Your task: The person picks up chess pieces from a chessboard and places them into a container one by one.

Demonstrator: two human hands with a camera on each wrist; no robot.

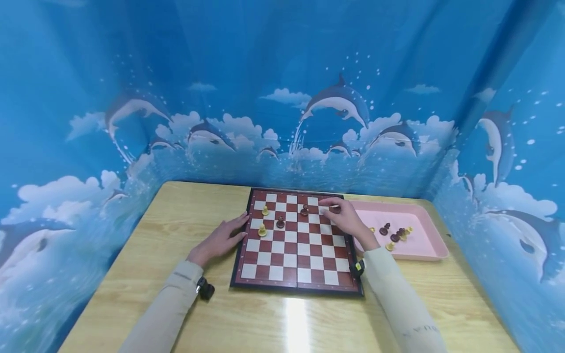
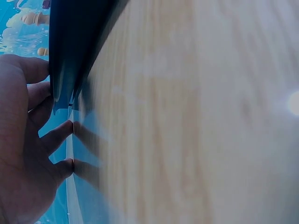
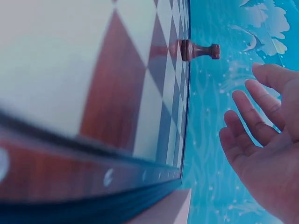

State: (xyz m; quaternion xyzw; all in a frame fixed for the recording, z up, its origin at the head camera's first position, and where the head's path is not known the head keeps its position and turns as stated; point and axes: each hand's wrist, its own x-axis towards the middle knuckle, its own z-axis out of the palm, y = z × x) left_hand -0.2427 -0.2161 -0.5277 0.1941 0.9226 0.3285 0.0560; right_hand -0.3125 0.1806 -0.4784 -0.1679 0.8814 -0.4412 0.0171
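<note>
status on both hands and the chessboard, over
Left hand at left edge of chessboard. Right hand, holding nothing, partly hides its far right part. Four pieces visible, upright.

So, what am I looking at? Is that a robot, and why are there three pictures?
No robot! These are a person's left hand and right hand. The big picture comes from a camera on the person's head, looking forward and down. The others come from small wrist cameras, so things look sideways. On the wooden table lies a chessboard with yellow pieces and dark pieces standing on it. The pink tray holds more. The left hand touches the board's edge. The right hand is above the other side; I see nothing held in it.
</note>
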